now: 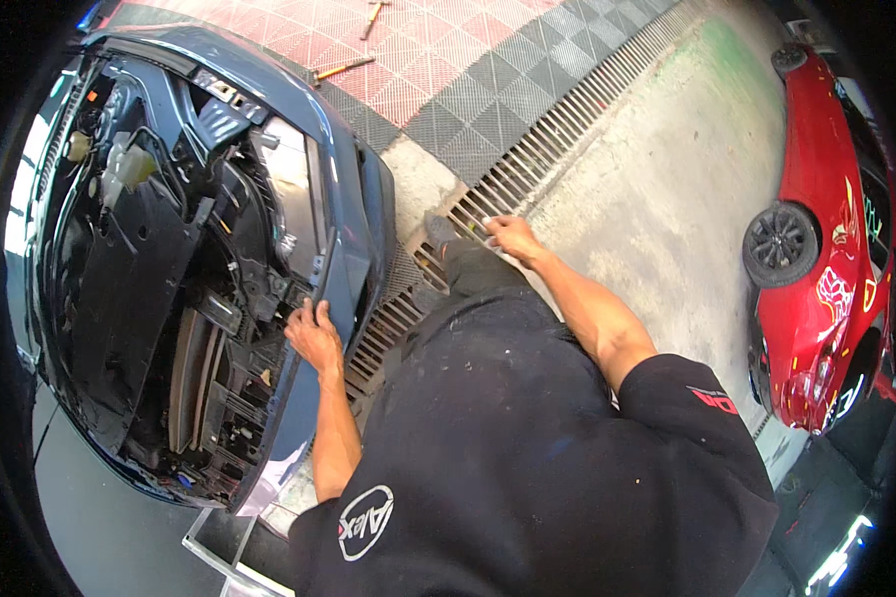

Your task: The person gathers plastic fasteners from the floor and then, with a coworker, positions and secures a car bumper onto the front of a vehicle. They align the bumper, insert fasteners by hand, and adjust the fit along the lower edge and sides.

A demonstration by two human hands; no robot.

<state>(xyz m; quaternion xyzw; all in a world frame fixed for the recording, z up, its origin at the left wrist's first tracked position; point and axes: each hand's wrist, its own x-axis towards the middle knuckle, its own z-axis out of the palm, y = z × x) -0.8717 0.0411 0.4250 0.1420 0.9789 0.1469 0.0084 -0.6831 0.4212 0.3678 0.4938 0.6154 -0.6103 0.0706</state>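
A blue-grey car (pixel 346 199) stands on my left with its engine bay (pixel 134 289) exposed. My left hand (pixel 315 338) rests at the front edge of the bay, near the headlight (pixel 291 179). Its fingers are slightly spread and bent, with nothing visible in them. Out to the right of my body, my right hand (pixel 514 239) hangs above the concrete beside the floor grate, apart from the car. Its fingers are pinched together; a small pale bit shows at their tips, too small to name.
A slatted drain grate (pixel 567 124) runs diagonally across the floor. Beyond the car, a hammer (pixel 372 20) and an orange-handled tool (pixel 342 71) lie on red and grey floor tiles (pixel 468 60). A red car (pixel 816 229) stands at the far right. A metal frame (pixel 219 557) is at the lower left.
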